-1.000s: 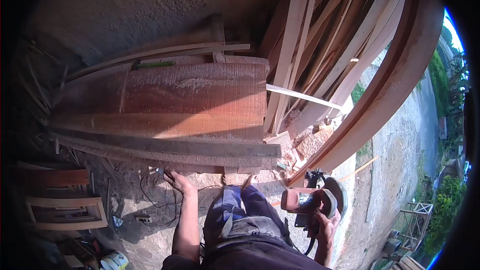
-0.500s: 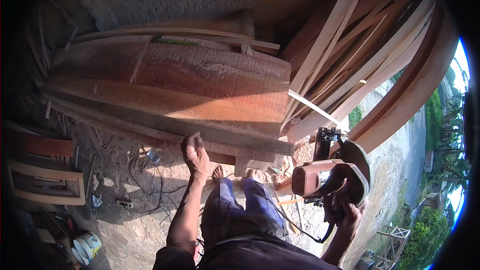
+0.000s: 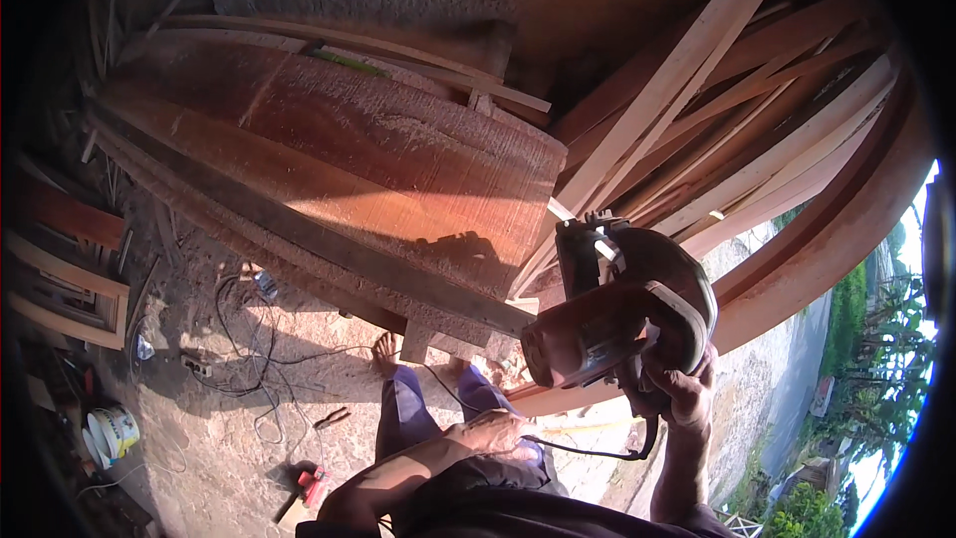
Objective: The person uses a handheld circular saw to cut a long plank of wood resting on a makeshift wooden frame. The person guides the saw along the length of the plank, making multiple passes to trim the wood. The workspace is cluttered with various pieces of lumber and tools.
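A circular saw (image 3: 597,329) with a reddish-brown motor housing and dark round guard is raised near the right end of the workbench. My right hand (image 3: 685,389) is wrapped round its rear handle. Black power cord (image 3: 583,449) runs from the handle back toward my waist. My left hand (image 3: 493,431) is closed on the cord in front of my thighs, its fingertips partly hidden. Beyond the saw lies a wide reddish wooden panel (image 3: 398,179), dusted with sawdust, and along its near edge runs a long dark board (image 3: 329,239). The saw's shadow falls on the panel.
Long planks (image 3: 687,80) lean at the far right beside a thick curved timber (image 3: 827,239). Wooden frames (image 3: 70,289) stand at the left. Looped cables (image 3: 264,364), pliers (image 3: 332,417), a red tool (image 3: 311,484) and a white bucket (image 3: 115,430) are on the floor.
My left hand has left the board's near edge and come back to the cord by my lap. The saw has moved left and farther over the bench end, and my view has turned.
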A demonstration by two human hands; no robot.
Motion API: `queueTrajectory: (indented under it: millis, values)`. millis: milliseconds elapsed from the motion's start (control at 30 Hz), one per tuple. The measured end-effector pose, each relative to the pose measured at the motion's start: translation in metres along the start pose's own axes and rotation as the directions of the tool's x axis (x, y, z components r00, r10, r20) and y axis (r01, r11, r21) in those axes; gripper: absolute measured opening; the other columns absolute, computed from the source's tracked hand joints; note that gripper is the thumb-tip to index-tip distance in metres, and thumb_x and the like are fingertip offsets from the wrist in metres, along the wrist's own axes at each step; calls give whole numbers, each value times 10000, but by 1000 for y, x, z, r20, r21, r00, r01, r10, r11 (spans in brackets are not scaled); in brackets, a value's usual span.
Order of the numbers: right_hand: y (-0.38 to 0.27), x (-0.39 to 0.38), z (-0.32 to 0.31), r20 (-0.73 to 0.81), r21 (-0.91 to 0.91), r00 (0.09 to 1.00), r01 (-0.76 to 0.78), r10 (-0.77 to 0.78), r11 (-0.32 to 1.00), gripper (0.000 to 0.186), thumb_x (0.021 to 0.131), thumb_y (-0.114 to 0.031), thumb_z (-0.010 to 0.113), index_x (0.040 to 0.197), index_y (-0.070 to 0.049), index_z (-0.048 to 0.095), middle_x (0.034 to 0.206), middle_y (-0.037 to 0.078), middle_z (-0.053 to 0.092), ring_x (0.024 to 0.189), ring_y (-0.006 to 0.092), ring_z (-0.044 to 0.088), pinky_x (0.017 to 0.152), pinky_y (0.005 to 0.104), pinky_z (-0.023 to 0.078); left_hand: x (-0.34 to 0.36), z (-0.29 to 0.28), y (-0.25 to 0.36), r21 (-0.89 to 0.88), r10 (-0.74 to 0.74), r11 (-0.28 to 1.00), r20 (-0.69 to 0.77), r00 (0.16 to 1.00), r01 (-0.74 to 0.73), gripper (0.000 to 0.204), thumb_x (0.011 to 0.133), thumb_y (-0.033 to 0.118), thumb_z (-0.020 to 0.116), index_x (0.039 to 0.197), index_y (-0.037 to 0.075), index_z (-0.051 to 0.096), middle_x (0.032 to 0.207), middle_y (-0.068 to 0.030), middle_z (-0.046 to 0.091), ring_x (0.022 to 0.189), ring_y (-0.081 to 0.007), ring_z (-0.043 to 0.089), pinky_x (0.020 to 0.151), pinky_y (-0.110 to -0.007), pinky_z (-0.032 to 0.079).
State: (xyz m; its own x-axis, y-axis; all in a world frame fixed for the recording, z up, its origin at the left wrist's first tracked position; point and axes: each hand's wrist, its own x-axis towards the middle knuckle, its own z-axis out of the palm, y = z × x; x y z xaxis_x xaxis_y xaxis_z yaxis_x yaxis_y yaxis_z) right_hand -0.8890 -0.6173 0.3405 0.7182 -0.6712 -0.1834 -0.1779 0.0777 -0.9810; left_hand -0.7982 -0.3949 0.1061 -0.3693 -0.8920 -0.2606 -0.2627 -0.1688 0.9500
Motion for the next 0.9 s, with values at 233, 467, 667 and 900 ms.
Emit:
queueTrajectory:
  millis: [233,467,667,900]
  values:
    - [3,43,-32,183,-572,981,59,57,818,319,692,-119,789,965,-24,653,769,10,646,673,97,577,626,283,467,-39,26,-46,212,24,865,-923,384,454,287,860,134,763,1135,90,697,820,-81,673,797,-318,658,813,-443,509]
    - [21,76,-35,447,-564,893,234,55,792,303,755,-131,808,986,-3,658,762,89,670,658,205,657,649,360,543,-55,-22,-75,-300,-722,689,-194,-665,-660,874,1030,607,527,1545,-80,363,1589,-264,403,1423,-360,462,1178,-450,369]
    - [24,88,-21,577,-608,807,323,124,725,491,820,-160,793,1276,-26,670,1025,209,755,985,346,753,845,425,588,-74,-91,-96,-220,-399,917,-531,-748,-333,867,1069,668,291,1588,-25,336,1657,-189,340,1544,-329,289,1256,-444,219]
    - [36,101,-14,644,-561,750,328,151,760,514,828,-151,785,1307,-21,649,1032,197,760,974,311,754,847,403,581,-68,-156,-128,-382,-171,897,-761,-626,220,653,1133,445,286,1617,7,272,1683,-224,256,1574,-370,203,1275,-467,193]
